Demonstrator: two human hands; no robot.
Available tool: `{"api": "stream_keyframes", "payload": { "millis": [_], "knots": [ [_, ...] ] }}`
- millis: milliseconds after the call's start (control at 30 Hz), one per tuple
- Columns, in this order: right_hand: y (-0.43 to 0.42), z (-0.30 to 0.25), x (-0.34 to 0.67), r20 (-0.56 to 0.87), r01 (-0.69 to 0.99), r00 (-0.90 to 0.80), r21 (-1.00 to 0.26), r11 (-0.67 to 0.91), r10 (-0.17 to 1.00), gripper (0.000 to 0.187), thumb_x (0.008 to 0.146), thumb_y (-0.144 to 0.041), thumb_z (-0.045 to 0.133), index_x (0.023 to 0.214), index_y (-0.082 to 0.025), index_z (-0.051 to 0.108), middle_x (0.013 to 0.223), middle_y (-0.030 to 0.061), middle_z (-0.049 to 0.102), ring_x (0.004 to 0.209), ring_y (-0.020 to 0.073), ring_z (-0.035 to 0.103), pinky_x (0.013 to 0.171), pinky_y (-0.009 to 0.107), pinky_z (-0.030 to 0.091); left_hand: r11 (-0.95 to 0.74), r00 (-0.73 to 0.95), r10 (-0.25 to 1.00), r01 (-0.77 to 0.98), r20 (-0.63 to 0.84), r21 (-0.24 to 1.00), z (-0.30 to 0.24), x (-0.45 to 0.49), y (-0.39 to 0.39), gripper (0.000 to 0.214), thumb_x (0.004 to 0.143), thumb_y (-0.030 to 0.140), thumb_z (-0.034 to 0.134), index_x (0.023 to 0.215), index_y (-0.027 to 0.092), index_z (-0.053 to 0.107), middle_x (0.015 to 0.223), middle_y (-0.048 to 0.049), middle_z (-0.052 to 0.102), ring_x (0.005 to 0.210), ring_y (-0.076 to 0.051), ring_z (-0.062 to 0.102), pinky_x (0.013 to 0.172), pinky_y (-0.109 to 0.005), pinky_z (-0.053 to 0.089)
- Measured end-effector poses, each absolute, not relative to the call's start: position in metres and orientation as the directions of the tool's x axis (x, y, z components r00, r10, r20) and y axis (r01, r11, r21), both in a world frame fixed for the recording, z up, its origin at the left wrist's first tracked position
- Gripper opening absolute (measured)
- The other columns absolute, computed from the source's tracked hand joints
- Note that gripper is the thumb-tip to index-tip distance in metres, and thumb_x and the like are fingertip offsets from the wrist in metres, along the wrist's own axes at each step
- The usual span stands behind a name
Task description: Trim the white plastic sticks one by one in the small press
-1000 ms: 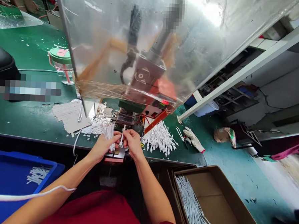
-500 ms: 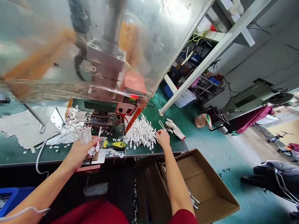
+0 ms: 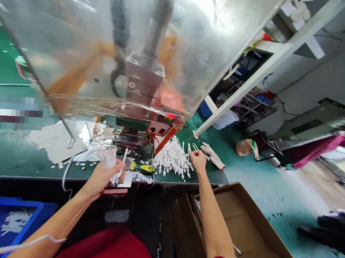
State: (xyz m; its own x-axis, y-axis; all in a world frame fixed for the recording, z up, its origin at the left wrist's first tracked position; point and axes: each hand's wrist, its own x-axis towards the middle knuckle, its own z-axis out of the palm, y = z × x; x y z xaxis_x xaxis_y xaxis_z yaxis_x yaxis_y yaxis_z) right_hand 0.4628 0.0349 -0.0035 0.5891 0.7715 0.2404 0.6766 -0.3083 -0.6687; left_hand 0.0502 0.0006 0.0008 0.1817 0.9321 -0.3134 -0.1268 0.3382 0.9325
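Note:
My left hand [image 3: 105, 173] is closed round a bundle of short white cable pieces [image 3: 109, 160] at the front edge of the green bench, just before the press machine [image 3: 141, 116]. My right hand [image 3: 198, 161] reaches to the right side of a loose pile of white cable pieces [image 3: 172, 158]; its fingers are curled at the pile's edge and I cannot make out whether they pinch a piece. A yellow-handled tool [image 3: 143, 168] lies between the two hands.
A clear plastic guard [image 3: 107, 44] hangs over the press. White offcuts and paper sheets [image 3: 56, 140] lie left of it. A work glove [image 3: 213, 156] lies right of the pile. An open cardboard box [image 3: 251, 229] stands below right, a blue bin [image 3: 11, 220] below left.
My right hand left the bundle at the press and moved right to the loose pile. The left hand stays on the bundle. The view swung right, then slightly back.

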Motion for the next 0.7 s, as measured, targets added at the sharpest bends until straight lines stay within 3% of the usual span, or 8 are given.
{"api": "stream_keyframes", "payload": {
  "millis": [133,267,367,467,600,700],
  "knots": [
    [0.032,0.017,0.439,0.224,0.474,0.644,-0.867,-0.152,0.732,0.035,0.064,-0.042,0.068,0.088,-0.016,0.064,0.064,0.0003,0.062,0.051,0.0149,0.054,0.048,0.026,0.041,0.301,0.156,0.948,-0.144,-0.278,0.943,0.0,0.047,0.0,0.032,0.07,0.046,0.077,0.077,0.017,0.066,0.059,-0.0001,0.063,0.052,-0.013,0.053,0.049,-0.023,0.038],
    [0.006,0.035,0.376,0.104,0.239,0.525,-0.971,-0.029,0.845,0.035,0.066,-0.045,0.076,0.081,-0.016,0.063,0.067,0.0005,0.063,0.044,0.0092,0.048,0.04,0.022,0.037,0.281,0.122,0.958,-0.188,-0.261,0.941,-0.005,0.045,0.002,0.03,0.069,0.039,0.08,0.085,0.016,0.07,0.066,0.0,0.065,0.059,-0.013,0.056,0.058,-0.024,0.044],
    [-0.014,0.033,0.31,-0.087,0.031,0.297,-0.994,-0.1,0.951,0.036,0.071,-0.05,0.075,0.072,-0.018,0.059,0.059,-0.002,0.062,0.034,0.0045,0.036,0.033,0.019,0.026,0.328,0.152,0.943,-0.283,-0.296,0.901,-0.005,0.044,0.002,0.033,0.068,0.038,0.081,0.091,0.017,0.069,0.071,0.0003,0.067,0.057,-0.013,0.058,0.054,-0.024,0.044],
    [-0.015,0.021,0.248,-0.233,-0.139,0.072,-0.965,-0.221,0.97,0.037,0.075,-0.051,0.072,0.068,-0.018,0.056,0.044,-0.0067,0.052,0.029,0.0026,0.026,0.032,0.017,0.02,0.387,0.169,0.922,-0.364,-0.348,0.848,-0.004,0.04,0.002,0.032,0.069,0.042,0.08,0.084,0.018,0.066,0.071,0.0,0.068,0.055,-0.013,0.06,0.044,-0.02,0.038],
    [0.004,0.01,0.201,-0.28,-0.246,0.008,-0.931,-0.269,0.96,0.038,0.072,-0.048,0.073,0.062,-0.019,0.05,0.049,-0.0039,0.058,0.03,0.0021,0.028,0.032,0.017,0.018,0.428,0.179,0.903,-0.458,-0.391,0.779,-0.002,0.031,0.002,0.034,0.071,0.045,0.078,0.074,0.014,0.064,0.063,-0.0011,0.066,0.051,-0.012,0.06,0.043,-0.02,0.04],
    [0.015,0.009,0.188,-0.282,-0.258,0.019,-0.928,-0.267,0.959,0.036,0.071,-0.046,0.071,0.061,-0.019,0.05,0.049,-0.0035,0.059,0.031,0.0031,0.03,0.032,0.018,0.019,0.42,0.175,0.904,-0.53,-0.389,0.737,-0.002,0.026,0.003,0.033,0.07,0.038,0.081,0.09,0.016,0.066,0.065,0.0002,0.067,0.051,-0.012,0.062,0.043,-0.02,0.043]
  ]
}}
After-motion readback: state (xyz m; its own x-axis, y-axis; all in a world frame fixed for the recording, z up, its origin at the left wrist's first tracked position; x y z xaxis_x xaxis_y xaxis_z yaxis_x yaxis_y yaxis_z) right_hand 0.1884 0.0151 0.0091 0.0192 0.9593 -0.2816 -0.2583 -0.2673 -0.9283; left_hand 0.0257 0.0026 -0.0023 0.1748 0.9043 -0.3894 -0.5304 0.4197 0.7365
